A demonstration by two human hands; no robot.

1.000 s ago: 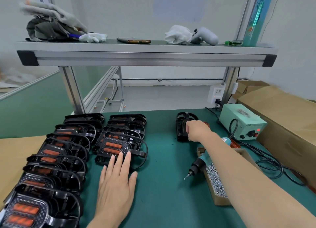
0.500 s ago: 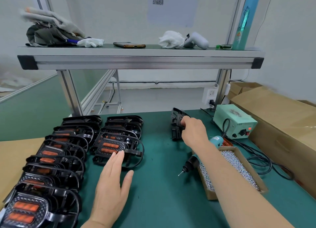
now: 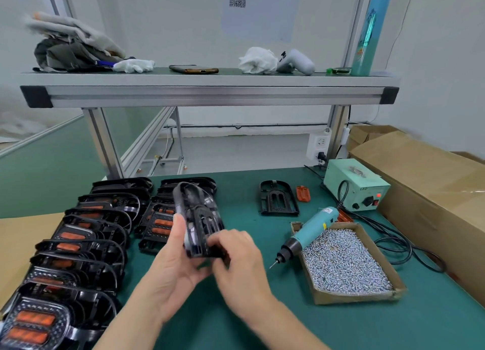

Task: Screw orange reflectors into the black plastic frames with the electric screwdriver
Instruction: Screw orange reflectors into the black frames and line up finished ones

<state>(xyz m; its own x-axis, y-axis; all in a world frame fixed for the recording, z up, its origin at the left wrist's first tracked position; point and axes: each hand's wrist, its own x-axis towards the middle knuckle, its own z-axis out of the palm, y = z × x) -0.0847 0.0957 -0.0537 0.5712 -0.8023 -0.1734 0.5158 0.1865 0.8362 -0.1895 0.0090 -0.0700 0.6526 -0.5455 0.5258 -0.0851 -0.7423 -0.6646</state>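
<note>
While both hands hold one black frame (image 3: 202, 218) up off the green mat (image 3: 393, 328), approx centre of the bench, no screw is being driven yet. Grip: left hand (image 3: 175, 260) wraps the frame's near-left side, thumb laid up along the edge; right hand (image 3: 237, 257) pinches the lower end w/ curled fingers. The frame is tilted, long axis pointing away. It's blurred, so I can't tell if a reflector sits in it.

Handling, my guess: moulded plastic w/ open slots and a thin hoop, so light and fairly stiff in the body, but the hoop prob flexes. Best held by the thick slotted base, not the hoop. Looks low slip risk. Not fragile as such, tho over-torque could strip or crack a screw boss.

A second empty frame (image 3: 278, 200) lies flat on the mat further back-right, w/ an orange reflector (image 3: 303, 193) just beside it on its right. Reflector is prob thin, glossy, brittle-ish: pinch by the long edges.

The electric screwdriver (image 3: 312, 229) lies propped on the rim of the cardboard screw tray (image 3: 354, 298), bit pointing down-left at the mat, cord running to the green power box (image 3: 351, 184). The finished frames (image 3: 86, 234) w/ orange inserts overlap in two rows at left.
</note>
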